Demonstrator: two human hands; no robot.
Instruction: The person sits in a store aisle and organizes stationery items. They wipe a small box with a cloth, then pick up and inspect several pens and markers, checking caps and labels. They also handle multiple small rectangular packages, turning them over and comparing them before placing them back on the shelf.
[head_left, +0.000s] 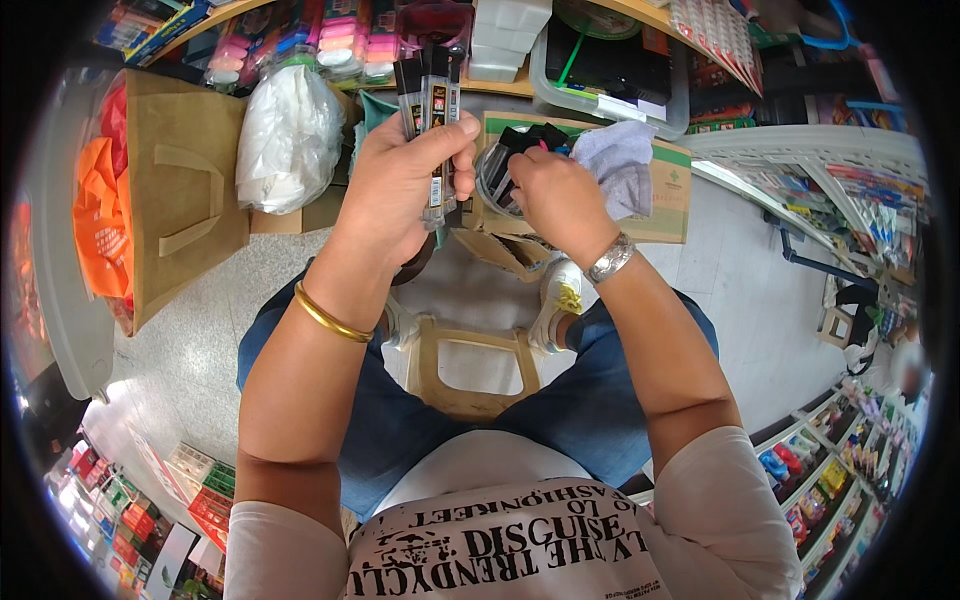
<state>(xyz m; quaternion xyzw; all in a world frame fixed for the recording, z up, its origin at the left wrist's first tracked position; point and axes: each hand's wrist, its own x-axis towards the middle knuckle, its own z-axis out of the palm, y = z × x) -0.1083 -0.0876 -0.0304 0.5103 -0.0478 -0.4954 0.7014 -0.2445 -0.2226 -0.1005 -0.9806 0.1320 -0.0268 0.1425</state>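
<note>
My left hand (420, 161) is closed around several slim clear plastic tubes with black caps (435, 120), which look like pencil lead cases. They stand roughly upright in the fist, and their labels bear writing. My right hand (559, 184) reaches into a round clear tub (489, 176) with its fingers curled among similar black-capped cases (517, 142). Its fingertips are partly hidden, so whether they grip a case cannot be told. A greyish-purple cloth (616, 161) lies against the tub's right side. Both tub and cloth rest on a cardboard box with green tape (667, 187).
Bagged goods line the wooden shelf (510, 86) ahead, beside a clear plastic bin (536, 82). On the left are a brown tote bag (187, 255) and a white plastic bag (289, 142). A wooden stool (424, 375) is beneath me. Stocked racks (825, 480) stand at right; a person (892, 367) is farther off.
</note>
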